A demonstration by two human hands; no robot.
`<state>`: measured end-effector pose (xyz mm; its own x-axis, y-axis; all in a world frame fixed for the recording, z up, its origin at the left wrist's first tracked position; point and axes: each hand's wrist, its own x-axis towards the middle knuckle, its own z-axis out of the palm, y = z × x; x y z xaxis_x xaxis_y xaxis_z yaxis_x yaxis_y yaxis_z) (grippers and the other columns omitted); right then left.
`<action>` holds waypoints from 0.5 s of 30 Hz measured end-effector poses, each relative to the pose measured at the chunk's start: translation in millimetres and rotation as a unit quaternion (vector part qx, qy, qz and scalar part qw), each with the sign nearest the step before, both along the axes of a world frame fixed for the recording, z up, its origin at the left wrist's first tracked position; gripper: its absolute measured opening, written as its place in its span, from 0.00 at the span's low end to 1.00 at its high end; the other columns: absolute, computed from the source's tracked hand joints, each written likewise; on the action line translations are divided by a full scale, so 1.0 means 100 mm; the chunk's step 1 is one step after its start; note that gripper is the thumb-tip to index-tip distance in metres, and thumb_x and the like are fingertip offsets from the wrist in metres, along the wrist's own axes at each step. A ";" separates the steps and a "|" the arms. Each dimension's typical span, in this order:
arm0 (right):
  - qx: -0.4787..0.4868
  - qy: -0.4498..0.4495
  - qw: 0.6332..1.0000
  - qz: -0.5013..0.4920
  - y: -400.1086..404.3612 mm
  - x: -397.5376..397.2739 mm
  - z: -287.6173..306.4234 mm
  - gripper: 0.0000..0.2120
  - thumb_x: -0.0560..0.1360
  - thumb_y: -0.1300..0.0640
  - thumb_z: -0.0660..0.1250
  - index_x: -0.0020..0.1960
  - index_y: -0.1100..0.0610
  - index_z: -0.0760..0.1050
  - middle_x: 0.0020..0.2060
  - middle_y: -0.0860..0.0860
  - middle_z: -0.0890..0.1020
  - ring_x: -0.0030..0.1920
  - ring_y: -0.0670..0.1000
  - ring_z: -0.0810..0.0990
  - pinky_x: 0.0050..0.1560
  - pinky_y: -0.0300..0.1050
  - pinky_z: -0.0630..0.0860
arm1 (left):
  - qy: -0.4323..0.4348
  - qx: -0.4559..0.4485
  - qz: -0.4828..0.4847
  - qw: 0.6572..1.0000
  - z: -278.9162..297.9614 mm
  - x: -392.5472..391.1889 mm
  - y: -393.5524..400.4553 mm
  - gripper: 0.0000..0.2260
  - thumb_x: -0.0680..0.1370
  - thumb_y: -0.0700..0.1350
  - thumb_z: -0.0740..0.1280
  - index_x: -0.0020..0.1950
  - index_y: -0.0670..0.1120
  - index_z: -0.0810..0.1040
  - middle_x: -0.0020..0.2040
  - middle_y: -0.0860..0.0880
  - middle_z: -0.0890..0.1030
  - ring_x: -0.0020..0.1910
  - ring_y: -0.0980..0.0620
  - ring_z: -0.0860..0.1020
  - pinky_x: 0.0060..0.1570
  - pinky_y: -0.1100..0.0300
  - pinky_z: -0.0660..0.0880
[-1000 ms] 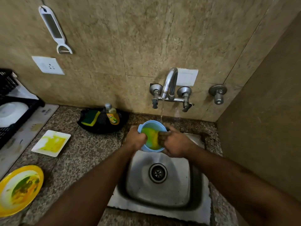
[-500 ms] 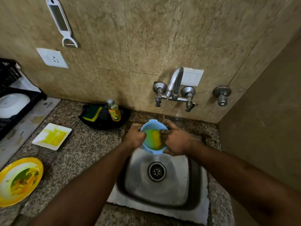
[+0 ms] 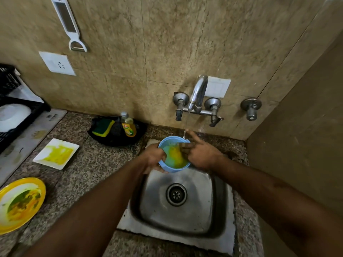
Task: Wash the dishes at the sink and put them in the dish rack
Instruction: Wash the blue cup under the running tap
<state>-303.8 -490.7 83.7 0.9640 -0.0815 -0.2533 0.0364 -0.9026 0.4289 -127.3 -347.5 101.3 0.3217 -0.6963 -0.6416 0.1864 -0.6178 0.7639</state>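
Note:
A light blue bowl (image 3: 173, 156) smeared with yellow residue is held over the back of the steel sink (image 3: 185, 217). My left hand (image 3: 153, 157) grips its left rim, thumb inside. My right hand (image 3: 199, 153) has its fingers inside the bowl against the inner wall, index finger stretched up to the rim. A thin stream of water falls from the tap (image 3: 197, 93) onto the bowl's far edge. The black dish rack (image 3: 20, 115) at the far left holds a white dish (image 3: 12, 116).
On the granite counter to the left lie a white square plate (image 3: 55, 153) with yellow stains and a yellow round plate (image 3: 19, 204) with food remains. A black tray (image 3: 118, 132) by the wall holds a sponge (image 3: 103, 127) and a soap bottle (image 3: 128, 125).
My right fingers have shifted inside the bowl, the index finger now reaching up to its far rim. The bowl stays under the running water, in my left hand.

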 end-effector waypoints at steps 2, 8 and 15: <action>0.003 -0.037 0.999 0.017 -0.03 0.00 0.11 0.13 0.78 0.54 0.66 0.59 0.57 0.83 0.66 0.53 0.82 0.79 0.54 0.65 0.75 0.76 0.50 | 0.000 0.024 -0.046 0.999 0.08 0.11 -0.04 0.21 0.73 0.29 0.60 0.66 0.39 0.75 0.57 0.33 0.81 0.49 0.30 0.83 0.38 0.39 0.83; 0.025 -0.008 0.995 -0.095 0.24 0.09 0.09 0.14 0.77 0.54 0.62 0.53 0.55 0.85 0.50 0.53 0.87 0.72 0.56 0.72 0.77 0.58 0.27 | -0.186 -0.084 0.080 0.976 -0.05 0.08 -0.17 0.23 0.58 0.39 0.63 0.50 0.46 0.85 0.41 0.41 0.86 0.41 0.37 0.84 0.39 0.38 0.83; 0.169 -0.097 0.930 -0.311 0.92 0.23 0.14 0.11 0.79 0.53 0.65 0.50 0.55 0.85 0.44 0.54 0.87 0.51 0.55 0.85 0.72 0.46 0.66 | -0.157 -0.082 0.292 0.940 -0.33 -0.25 -0.22 0.24 0.62 0.45 0.61 0.54 0.50 0.86 0.47 0.48 0.87 0.46 0.44 0.84 0.48 0.45 0.83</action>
<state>-281.1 -399.2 97.9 0.7867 -0.5865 -0.1928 -0.5869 -0.8073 0.0611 -152.3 -369.0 68.0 0.8350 -0.4239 -0.3509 0.2062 -0.3502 0.9137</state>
